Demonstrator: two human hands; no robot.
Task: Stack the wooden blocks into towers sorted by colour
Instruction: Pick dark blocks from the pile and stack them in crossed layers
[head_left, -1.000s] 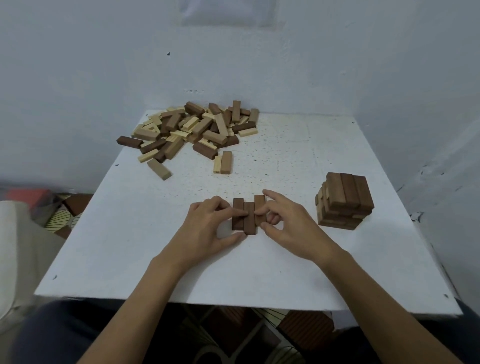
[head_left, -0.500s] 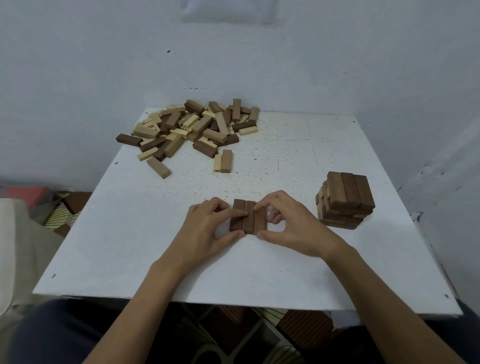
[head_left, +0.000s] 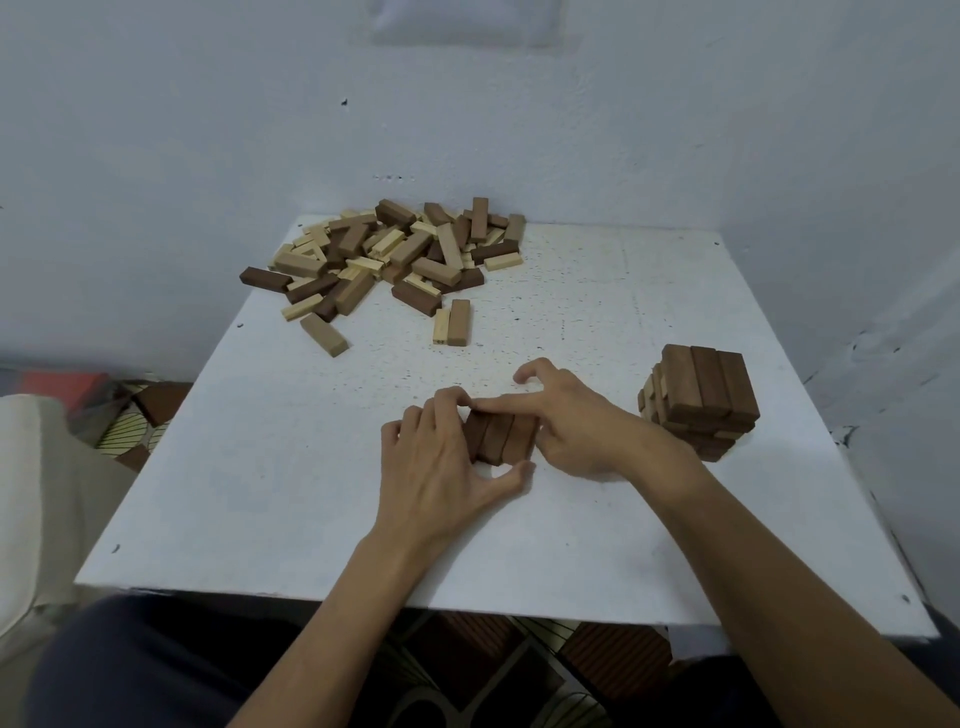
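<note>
Near the front middle of the white table (head_left: 260, 493), three dark blocks (head_left: 501, 439) lie side by side as a first layer. The left hand (head_left: 441, 467) curls its fingers round their left side, thumb at the near end. The right hand (head_left: 582, 431) lays its forefinger straight across their far ends; whether its tucked lower fingers grip, I cannot tell. One brown tower (head_left: 698, 400) stands finished at right. A big mixed pile (head_left: 384, 260) waits at the far left, so most sorting probably remains.

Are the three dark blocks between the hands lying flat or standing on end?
Lying flat: the three dark blocks rest side by side on the table, long faces up.
</note>
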